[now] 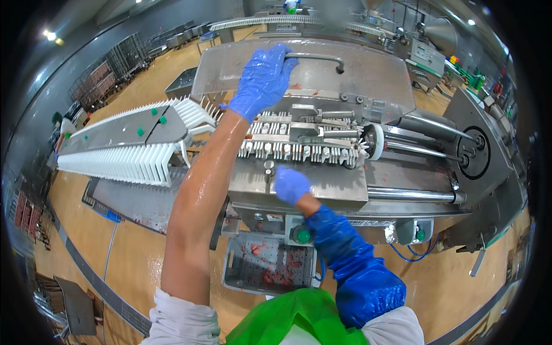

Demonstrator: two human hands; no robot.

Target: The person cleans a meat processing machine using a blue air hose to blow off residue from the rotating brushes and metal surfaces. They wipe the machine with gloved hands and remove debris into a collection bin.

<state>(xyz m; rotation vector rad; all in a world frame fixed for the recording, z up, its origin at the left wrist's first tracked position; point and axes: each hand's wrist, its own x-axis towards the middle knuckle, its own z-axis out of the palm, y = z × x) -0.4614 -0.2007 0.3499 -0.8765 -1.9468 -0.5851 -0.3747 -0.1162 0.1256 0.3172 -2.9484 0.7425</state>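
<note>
My left hand (264,82), in a wet blue glove, is raised with its fingers closed around the left end of the metal handle (319,56) on a clear plastic machine guard (375,73), which stands lifted. My right hand (292,185), also gloved, with a blue sleeve cover, is blurred above the steel front ledge (332,183), beside a short metal post (268,169); its fingers look curled, but whether it holds anything cannot be told. Behind it lie toothed white conveyor chains (297,151) under metal clamps, with a white round nozzle piece (378,142) at their right.
A conveyor with white plastic hooks (142,166) extends left. Beneath the ledge are green push buttons (302,235) and a grey perforated crate (228,271) holding meat scraps. Steel rods (409,193) run right. Another person (67,127) stands at the far left.
</note>
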